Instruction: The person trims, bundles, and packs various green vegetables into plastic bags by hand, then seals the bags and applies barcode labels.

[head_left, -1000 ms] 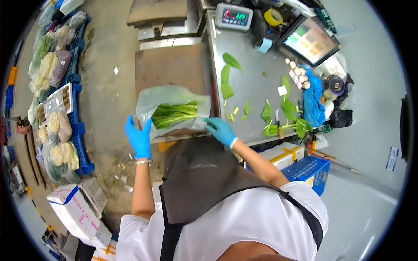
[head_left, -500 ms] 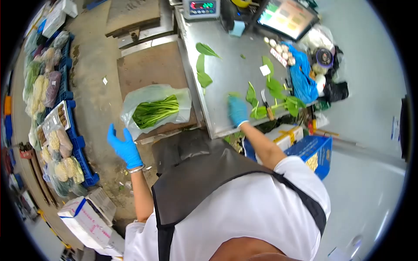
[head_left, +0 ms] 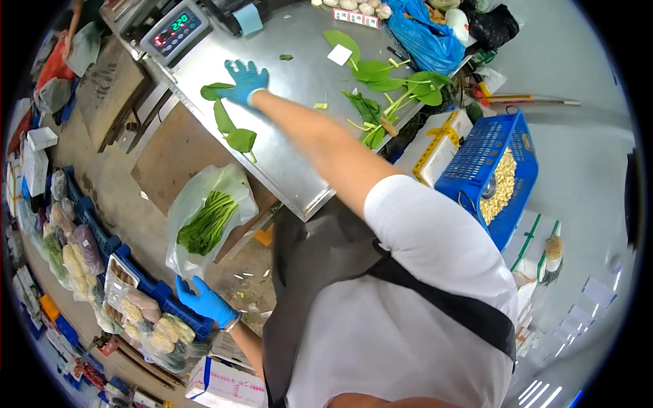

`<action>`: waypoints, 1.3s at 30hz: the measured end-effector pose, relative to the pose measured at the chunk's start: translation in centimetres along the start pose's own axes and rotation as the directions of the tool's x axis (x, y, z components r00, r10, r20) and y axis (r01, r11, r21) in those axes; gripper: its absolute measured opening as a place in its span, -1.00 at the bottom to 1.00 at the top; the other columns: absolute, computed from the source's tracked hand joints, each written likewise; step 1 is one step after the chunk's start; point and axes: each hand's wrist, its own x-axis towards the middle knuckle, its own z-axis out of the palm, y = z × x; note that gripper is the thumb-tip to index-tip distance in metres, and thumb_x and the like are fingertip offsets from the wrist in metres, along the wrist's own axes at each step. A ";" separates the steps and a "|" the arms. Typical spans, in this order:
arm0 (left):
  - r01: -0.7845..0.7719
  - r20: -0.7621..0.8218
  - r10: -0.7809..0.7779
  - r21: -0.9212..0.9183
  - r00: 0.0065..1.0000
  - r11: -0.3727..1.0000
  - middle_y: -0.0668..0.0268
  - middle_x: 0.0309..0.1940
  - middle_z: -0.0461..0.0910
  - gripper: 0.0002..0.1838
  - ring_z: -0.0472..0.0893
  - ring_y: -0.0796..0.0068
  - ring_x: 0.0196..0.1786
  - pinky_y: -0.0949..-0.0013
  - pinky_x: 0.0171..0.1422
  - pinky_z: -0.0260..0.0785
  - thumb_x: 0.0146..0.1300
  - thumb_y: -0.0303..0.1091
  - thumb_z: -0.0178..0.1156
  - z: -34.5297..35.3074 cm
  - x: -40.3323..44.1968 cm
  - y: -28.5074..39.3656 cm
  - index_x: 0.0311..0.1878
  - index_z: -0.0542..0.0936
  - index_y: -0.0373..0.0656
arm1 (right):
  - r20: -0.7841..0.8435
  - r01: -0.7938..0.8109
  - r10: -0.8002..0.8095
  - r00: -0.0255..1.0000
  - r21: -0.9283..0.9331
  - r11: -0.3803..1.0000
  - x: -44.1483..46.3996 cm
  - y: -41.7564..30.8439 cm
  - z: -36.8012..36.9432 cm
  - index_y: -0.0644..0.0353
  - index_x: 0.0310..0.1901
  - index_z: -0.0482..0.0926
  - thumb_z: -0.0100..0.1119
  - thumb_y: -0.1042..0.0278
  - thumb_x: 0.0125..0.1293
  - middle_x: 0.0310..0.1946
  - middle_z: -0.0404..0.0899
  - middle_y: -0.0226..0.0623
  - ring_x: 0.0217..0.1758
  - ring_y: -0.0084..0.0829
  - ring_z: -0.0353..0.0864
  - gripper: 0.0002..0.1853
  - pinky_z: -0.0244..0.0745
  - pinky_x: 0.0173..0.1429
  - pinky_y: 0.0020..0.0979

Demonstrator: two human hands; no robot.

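My right hand point(head_left: 246, 83), in a blue glove, lies with fingers spread on the metal table point(head_left: 299, 115), beside the top leaf point(head_left: 215, 91) of a short row of loose green leaves point(head_left: 239, 139). My left hand point(head_left: 207, 302), also gloved, hangs with its fingers apart just below a clear plastic bag point(head_left: 178, 228); whether it touches the bag I cannot tell. Inside the open bag lies a bunch of leafy greens point(head_left: 209, 221). More cut leaves and stems point(head_left: 388, 88) are scattered at the table's right, partly hiding a knife with a wooden handle point(head_left: 388, 127).
A digital scale point(head_left: 175, 32) stands at the table's far left corner. Blue plastic point(head_left: 425, 34) and packed mushrooms point(head_left: 357, 10) lie at the far right. A blue basket point(head_left: 483, 146) is right of the table, bagged vegetables point(head_left: 78, 265) on the left. Another person's arm point(head_left: 70, 34) shows top left.
My right hand has swept left and away across the table to the loose leaves. My left hand stays open near the bag. The whole view has turned.
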 end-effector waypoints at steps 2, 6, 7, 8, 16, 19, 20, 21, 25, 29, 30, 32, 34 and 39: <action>-0.021 0.029 0.022 -0.042 0.999 0.999 0.06 0.18 0.51 -0.53 0.48 0.23 0.19 0.23 0.32 0.30 0.36 -0.38 0.17 0.8 -0.1 1.3 0.28 0.41 -0.38 | 0.098 0.099 -0.082 0.992 -0.184 0.978 -1.1 -1.7 1.6 -0.19 0.49 0.16 0.00 -0.48 0.11 0.55 0.01 -0.30 0.59 0.01 -0.08 -0.06 -0.20 0.46 0.33; -0.089 0.138 0.115 -0.185 0.984 0.979 0.08 0.24 0.46 -0.53 0.44 0.20 0.25 0.20 0.36 0.27 0.37 -0.37 0.17 5.6 -0.7 5.8 0.30 0.41 -0.31 | 0.156 0.524 -0.500 0.852 -0.245 0.816 -13.5 0.0 2.9 0.11 0.26 0.42 -0.10 0.36 0.33 0.13 0.49 -0.28 0.28 -0.32 0.42 -0.55 0.22 0.35 0.05; -0.079 0.211 0.132 -0.244 0.969 0.967 0.08 0.25 0.45 -0.53 0.42 0.20 0.27 0.19 0.38 0.24 0.35 -0.39 0.18 7.2 -0.7 7.0 0.29 0.42 -0.31 | 0.112 0.573 -0.565 0.818 -0.250 0.780 -16.9 2.4 2.6 0.06 0.17 0.47 -0.05 0.36 0.31 0.06 0.52 -0.34 0.23 -0.37 0.46 -0.61 0.29 0.31 0.00; -0.064 0.279 0.151 -0.299 0.948 0.952 0.08 0.26 0.44 -0.53 0.41 0.20 0.30 0.19 0.41 0.22 0.33 -0.41 0.20 8.9 -0.8 8.4 0.29 0.42 -0.31 | 0.107 0.585 -0.576 0.811 -0.175 0.792 -19.8 4.1 0.0 0.02 0.11 0.50 0.04 0.31 0.27 0.04 0.54 -0.35 0.22 -0.35 0.48 -0.64 0.29 0.30 -0.02; -0.743 0.743 0.558 -0.125 0.370 0.658 -0.13 0.52 -0.05 0.34 -0.08 -0.24 0.55 -0.13 0.57 -0.17 -0.26 0.00 0.58 24.2 -1.0 16.1 0.54 -0.02 -0.23 | -0.275 -0.084 0.045 0.960 -0.133 0.988 -26.5 17.3 -19.4 0.14 0.16 0.52 0.39 0.18 0.07 -0.18 0.64 -0.11 -0.29 -0.15 0.64 -0.42 0.55 -0.21 -0.25; -0.828 0.792 0.584 -0.199 0.179 0.524 -0.14 0.53 -0.07 0.42 -0.12 -0.29 0.55 -0.21 0.56 -0.21 -0.35 0.15 0.56 29.6 -2.6 16.9 0.54 -0.04 -0.25 | -0.179 -0.228 0.195 0.964 -0.186 0.956 -27.7 26.2 -15.8 0.11 0.05 0.56 0.34 0.21 0.10 -0.14 0.63 -0.12 -0.14 -0.06 0.59 -0.55 0.52 -0.08 -0.15; -0.844 0.794 0.593 -0.226 0.130 0.487 -0.15 0.52 -0.07 0.44 -0.12 -0.31 0.55 -0.23 0.55 -0.22 -0.37 0.20 0.55 31.1 -3.8 17.6 0.54 -0.03 -0.25 | -0.119 -0.234 0.214 0.970 -0.193 0.953 -27.9 27.9 -15.5 0.07 0.03 0.57 0.33 0.21 0.11 -0.12 0.63 -0.13 -0.08 -0.04 0.57 -0.58 0.51 -0.04 -0.14; -0.854 0.779 0.613 -0.227 0.130 0.469 -0.15 0.52 -0.06 0.44 -0.11 -0.33 0.54 -0.24 0.55 -0.24 -0.37 0.23 0.54 32.5 -4.8 18.9 0.53 -0.02 -0.30 | -0.083 -0.137 0.120 0.989 -0.240 0.961 -27.4 28.1 -16.1 0.03 0.06 0.58 0.30 0.24 0.14 -0.11 0.63 -0.16 -0.12 -0.05 0.57 -0.60 0.51 -0.02 -0.15; -0.834 0.655 0.713 -0.229 0.250 0.502 -0.20 0.50 -0.04 0.01 -0.09 -0.31 0.54 -0.21 0.56 -0.26 0.14 -0.11 0.28 39.3 -9.6 23.9 0.51 -0.04 -0.37 | -0.300 -0.282 0.241 0.923 -0.101 0.954 -28.7 30.6 -19.4 0.01 0.12 0.58 0.26 0.35 0.19 -0.10 0.63 -0.18 -0.09 -0.09 0.55 -0.59 0.49 0.03 -0.16; -0.726 0.584 0.774 -0.420 0.243 0.545 -0.13 0.47 0.06 -0.14 -0.02 -0.21 0.53 -0.19 0.56 -0.24 0.18 -0.32 0.20 45.5 -16.2 31.8 0.50 0.04 -0.32 | -0.616 -0.456 0.344 0.709 -0.028 0.889 -34.1 31.9 -25.8 0.09 0.13 0.56 0.29 0.43 0.21 -0.07 0.60 -0.10 -0.03 -0.08 0.55 -0.59 0.45 0.07 -0.16; -0.656 0.528 0.796 -0.492 0.297 0.572 -0.12 0.45 0.08 -0.15 0.02 -0.19 0.52 -0.21 0.55 -0.20 0.15 -0.36 0.21 47.5 -18.6 33.5 0.49 0.07 -0.31 | -0.639 -0.463 0.391 0.663 0.060 0.884 -35.5 33.3 -26.3 0.17 0.15 0.53 0.28 0.43 0.25 -0.02 0.59 -0.09 -0.02 -0.08 0.57 -0.59 0.45 0.09 -0.23; -0.372 0.535 0.845 -0.789 -0.022 0.490 -0.08 0.43 0.15 -0.18 0.11 -0.14 0.50 -0.29 0.51 -0.14 0.12 -0.38 0.22 51.8 -21.9 36.1 0.48 0.16 -0.16 | -0.716 -0.483 0.469 0.516 0.209 0.850 -38.1 36.3 -25.7 0.27 0.15 0.51 0.23 0.43 0.32 -0.01 0.60 -0.12 -0.02 -0.19 0.59 -0.63 0.44 0.10 -0.31; -0.638 0.692 0.679 -0.643 -0.246 0.424 -0.07 0.41 0.20 -0.21 0.15 -0.19 0.46 -0.16 0.53 -0.05 0.09 -0.31 0.23 46.7 -22.2 42.3 0.44 0.23 -0.13 | -0.636 -0.457 0.663 0.395 0.490 0.743 -38.9 35.3 -27.3 0.33 0.14 0.49 0.18 0.43 0.38 -0.04 0.59 -0.20 -0.05 -0.39 0.57 -0.66 0.45 0.07 -0.39; -0.631 0.397 0.703 -0.316 0.590 0.709 0.00 0.18 0.48 -0.38 0.48 -0.01 0.23 0.03 0.25 0.35 0.07 -0.12 0.38 50.8 -9.7 45.0 0.23 0.52 -0.04 | -0.559 -0.364 0.788 0.258 0.699 0.615 -41.1 36.5 -26.8 0.35 0.15 0.46 0.09 0.43 0.43 -0.09 0.55 -0.32 -0.11 -0.54 0.53 -0.69 0.47 0.01 -0.48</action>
